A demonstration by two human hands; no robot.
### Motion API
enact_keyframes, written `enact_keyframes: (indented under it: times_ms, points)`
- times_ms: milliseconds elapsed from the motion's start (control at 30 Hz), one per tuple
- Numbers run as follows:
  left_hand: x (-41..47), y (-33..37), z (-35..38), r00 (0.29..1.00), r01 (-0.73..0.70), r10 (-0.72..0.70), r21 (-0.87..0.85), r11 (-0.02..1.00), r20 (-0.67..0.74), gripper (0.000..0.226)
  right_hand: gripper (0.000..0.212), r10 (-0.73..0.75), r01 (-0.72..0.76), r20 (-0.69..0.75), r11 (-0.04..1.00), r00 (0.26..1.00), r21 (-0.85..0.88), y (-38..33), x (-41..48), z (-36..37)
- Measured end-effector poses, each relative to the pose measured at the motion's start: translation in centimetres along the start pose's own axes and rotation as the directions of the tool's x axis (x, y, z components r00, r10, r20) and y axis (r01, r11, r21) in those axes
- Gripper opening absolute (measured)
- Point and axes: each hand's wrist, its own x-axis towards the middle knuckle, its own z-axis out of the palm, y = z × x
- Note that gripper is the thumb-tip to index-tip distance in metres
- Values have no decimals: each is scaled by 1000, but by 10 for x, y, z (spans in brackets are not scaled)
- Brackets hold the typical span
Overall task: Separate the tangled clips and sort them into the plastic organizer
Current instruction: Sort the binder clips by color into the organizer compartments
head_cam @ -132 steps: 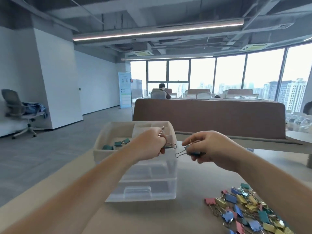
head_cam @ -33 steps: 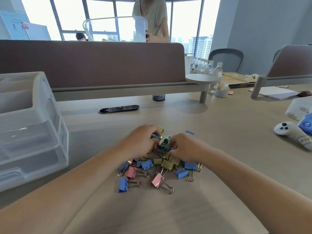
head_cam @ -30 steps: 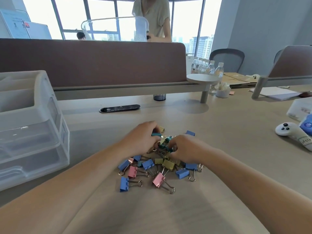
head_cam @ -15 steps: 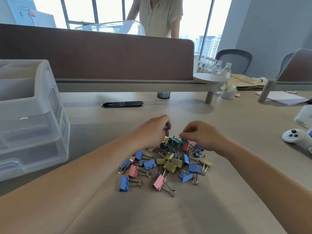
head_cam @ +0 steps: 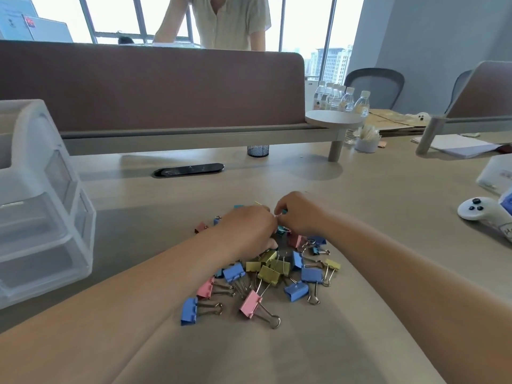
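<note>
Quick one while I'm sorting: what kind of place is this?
Most likely an open-plan office: a long shared desk with a fabric divider along it, an office chair behind, and tall windows looking out on high-rise blocks.

You had clips [head_cam: 270, 274] of matt painted metal and shiny wire, a frosted plastic organizer [head_cam: 41, 231], your bench [head_cam: 388, 217] smooth matt wood-look, a cloth divider [head_cam: 166, 87], clear plastic bottles [head_cam: 361, 102], a glossy plastic controller [head_cam: 476, 214].

No legible text: poster [head_cam: 13, 22], bottle labels [head_cam: 320, 105] and controller sticker [head_cam: 507, 231] all too blurred
</note>
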Motion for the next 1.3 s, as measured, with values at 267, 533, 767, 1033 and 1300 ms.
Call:
enact_keyframes:
  times_ms: [267, 533, 767, 1033, 1300]
  points:
    - [-4, 0, 6, 1000, 12, -12, 16, 1000, -22, 34, 31, 70, -36, 174, 981, 982, -188, -8, 6, 4]
    - [-9, 1, 12, 994, 53, -67, -152, 987, -87, 29, 18, 45, -35, 129, 996, 991, -76, -9, -7, 2]
    - [-15, -1, 13, 990, 57, -94, -321, 945, -102, 29, 19, -15, -2, 82, 979, 997, 203, -4, -15, 2]
    - [-18, -1, 14, 990, 58, -86, -240, 969, -109, 27, 24, -44, 26, 51, 953, 998, 303, 1, -22, -3]
    - [-17, 5, 12, 989, 36, -55, -134, 990, -139, 34, 20, 6, 1, -25, 961, 1000, 276, 6, -20, -1]
